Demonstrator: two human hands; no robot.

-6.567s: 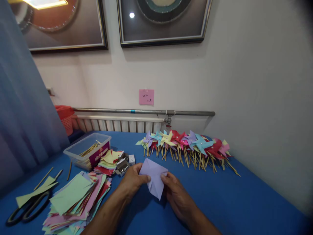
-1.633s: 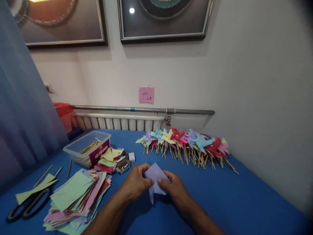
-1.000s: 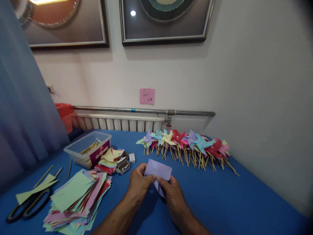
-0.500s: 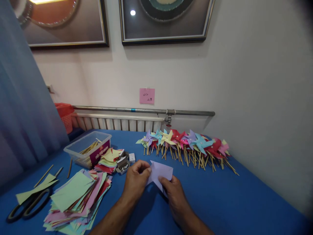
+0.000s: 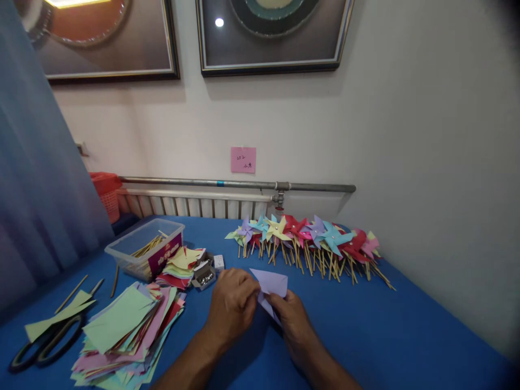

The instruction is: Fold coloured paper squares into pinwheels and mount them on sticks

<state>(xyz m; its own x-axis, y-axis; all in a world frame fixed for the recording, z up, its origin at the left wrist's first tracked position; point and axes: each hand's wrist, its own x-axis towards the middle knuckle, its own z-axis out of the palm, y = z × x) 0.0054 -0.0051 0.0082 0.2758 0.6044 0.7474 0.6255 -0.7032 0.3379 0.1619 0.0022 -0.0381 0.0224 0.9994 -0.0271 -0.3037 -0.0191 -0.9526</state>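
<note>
We read nothing firm: the pink note [image 5: 243,160] on the wall carries handwriting too small to make out, and the dark-red label on the clear tub [image 5: 143,246] of sticks is illegible. Our left hand [image 5: 232,304] and right hand [image 5: 293,320] are both closed on the folded lilac paper [image 5: 271,284], pinching it just above the blue worktop [image 5: 390,336], near the row of pinwheels [image 5: 309,238]. The paper's lower part is hidden behind our fingers.

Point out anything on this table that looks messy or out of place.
The stack of coloured paper at the left is fanned out unevenly. A few sticks lie loose outside the plastic box. The pinwheels lie in a tidy row.
</note>
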